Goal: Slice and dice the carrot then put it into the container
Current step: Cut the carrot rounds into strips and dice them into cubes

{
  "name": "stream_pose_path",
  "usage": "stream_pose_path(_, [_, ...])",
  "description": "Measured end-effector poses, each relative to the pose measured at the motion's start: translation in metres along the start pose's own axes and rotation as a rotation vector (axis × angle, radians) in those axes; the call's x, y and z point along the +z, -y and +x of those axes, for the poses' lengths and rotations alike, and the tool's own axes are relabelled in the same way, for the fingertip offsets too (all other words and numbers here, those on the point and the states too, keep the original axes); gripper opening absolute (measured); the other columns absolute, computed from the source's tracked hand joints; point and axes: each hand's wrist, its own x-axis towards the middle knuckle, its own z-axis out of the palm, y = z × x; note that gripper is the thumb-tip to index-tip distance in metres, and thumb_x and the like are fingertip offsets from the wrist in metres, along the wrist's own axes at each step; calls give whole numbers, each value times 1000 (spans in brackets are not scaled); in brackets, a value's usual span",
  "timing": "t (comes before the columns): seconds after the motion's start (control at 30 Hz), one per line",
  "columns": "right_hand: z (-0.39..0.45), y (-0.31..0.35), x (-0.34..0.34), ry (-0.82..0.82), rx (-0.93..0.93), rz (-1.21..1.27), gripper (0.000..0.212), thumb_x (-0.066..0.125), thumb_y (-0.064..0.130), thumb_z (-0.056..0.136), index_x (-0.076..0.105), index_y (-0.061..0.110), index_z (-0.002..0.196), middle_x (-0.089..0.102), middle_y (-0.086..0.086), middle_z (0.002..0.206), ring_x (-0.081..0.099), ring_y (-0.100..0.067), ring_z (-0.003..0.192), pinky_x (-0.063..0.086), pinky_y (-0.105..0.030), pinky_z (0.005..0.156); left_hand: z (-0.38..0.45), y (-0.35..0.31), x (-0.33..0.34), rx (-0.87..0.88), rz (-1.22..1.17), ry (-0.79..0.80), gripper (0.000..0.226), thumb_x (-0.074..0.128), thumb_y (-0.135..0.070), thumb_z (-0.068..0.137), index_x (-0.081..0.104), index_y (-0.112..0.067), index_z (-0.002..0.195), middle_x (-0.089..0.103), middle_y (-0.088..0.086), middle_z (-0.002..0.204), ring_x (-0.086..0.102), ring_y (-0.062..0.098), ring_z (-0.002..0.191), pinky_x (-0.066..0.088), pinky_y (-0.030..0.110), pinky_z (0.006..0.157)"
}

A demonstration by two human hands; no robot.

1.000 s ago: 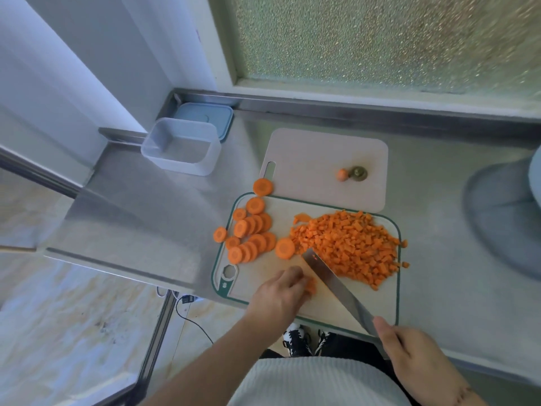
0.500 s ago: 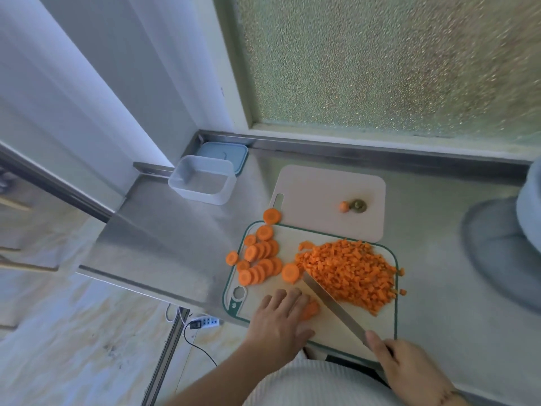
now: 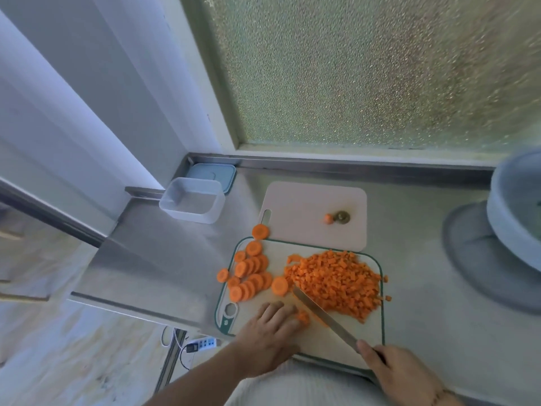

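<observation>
A green-rimmed cutting board (image 3: 377, 341) carries a heap of diced carrot (image 3: 336, 279) on its right half and several round carrot slices (image 3: 248, 273) on its left. My left hand (image 3: 270, 335) presses down on a few carrot pieces (image 3: 303, 317) near the board's front, fingers curled over them. My right hand (image 3: 401, 373) grips the handle of a knife (image 3: 322, 316), whose blade lies slanted just right of those pieces, tip by the heap. An empty clear container (image 3: 193, 203) stands on the steel counter at the back left.
A blue lid (image 3: 212, 174) lies behind the container. A plain pale board (image 3: 310, 200) behind the green one holds a carrot tip and stem end (image 3: 336, 217). One slice (image 3: 222, 275) lies off the board. A grey stand with a bowl (image 3: 497, 259) is at right. The counter edge drops off left.
The camera has tilted up, so everything sits lower in view. My left hand's fingers curled back over the carrot pieces. The knife stays beside them, hardly moved.
</observation>
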Motion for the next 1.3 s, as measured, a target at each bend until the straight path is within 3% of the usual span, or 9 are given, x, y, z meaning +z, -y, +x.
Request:
stream_pose_path(0.23, [-16, 18, 12, -68, 78, 27, 85, 10, 89, 60, 60, 21, 63, 59, 5, 62, 55, -1, 64, 43, -17, 64, 22, 1, 21, 33, -235, -154, 21, 61, -29, 96, 62, -16, 112, 55, 1, 122, 55, 23, 106, 51, 32, 90])
stream_pose_path(0.33, [-33, 24, 17, -236, 144, 167, 51, 42, 60, 92, 70, 22, 74, 68, 9, 78, 60, 1, 78, 41, -12, 64, 27, 1, 26, -8, -290, -228, 26, 63, -28, 93, 59, -18, 116, 55, 1, 123, 54, 26, 107, 48, 35, 94])
stream_pose_path(0.4, [-42, 23, 22, -364, 197, 278, 35, 50, 43, 96, 69, 27, 71, 67, 11, 87, 62, -8, 95, 39, -17, 71, 33, -1, 26, -33, -299, -268, 28, 63, -29, 92, 60, -21, 119, 57, 0, 123, 54, 27, 108, 44, 37, 95])
stream_pose_path(0.5, [-47, 26, 35, -448, 337, 382, 41, 51, 47, 93, 61, 37, 56, 69, 2, 80, 64, -22, 99, 39, -27, 79, 52, 1, 26, 64, -197, -283, 22, 61, -25, 85, 68, -21, 106, 58, -2, 117, 49, 25, 104, 37, 38, 85])
stream_pose_path(0.6, [-52, 27, 51, -482, 355, 429, 58, 42, 57, 91, 58, 33, 41, 62, 8, 50, 65, -19, 69, 43, -27, 63, 69, 4, 26, 130, -38, -202, 19, 57, -21, 80, 72, -21, 92, 62, -1, 107, 46, 27, 101, 34, 40, 81])
stream_pose_path(0.7, [-56, 31, 59, -484, 317, 440, 54, 39, 52, 92, 59, 36, 44, 60, 7, 47, 60, -13, 56, 42, -25, 57, 76, 3, 24, 179, 42, -141, 12, 60, -19, 74, 70, -20, 81, 64, -1, 96, 46, 28, 98, 32, 41, 78])
stream_pose_path(0.87, [-54, 23, 59, -410, 206, 432, 57, 36, 50, 95, 45, 16, 50, 48, 2, 45, 44, -8, 46, 40, -29, 56, 77, -1, 19, 226, 134, -84, 6, 66, -15, 76, 64, -18, 80, 63, -1, 85, 52, 28, 90, 33, 42, 78])
stream_pose_path(1.03, [-48, 15, 60, -427, 86, 418, 67, 23, 77, 84, 35, 18, 54, 37, 2, 45, 39, -9, 45, 33, -28, 51, 75, -13, 18, 208, 239, -82, 12, 70, -15, 70, 66, -18, 81, 60, -1, 77, 47, 28, 90, 34, 42, 80])
stream_pose_path(1.3, [-39, -6, 70, -432, 36, 415, 77, 20, 87, 77, 34, 14, 56, 34, 0, 47, 38, -14, 46, 34, -34, 53, 73, -33, 22, 66, 150, -128, 23, 46, -18, 75, 63, -19, 90, 63, -5, 78, 45, 23, 87, 31, 39, 77])
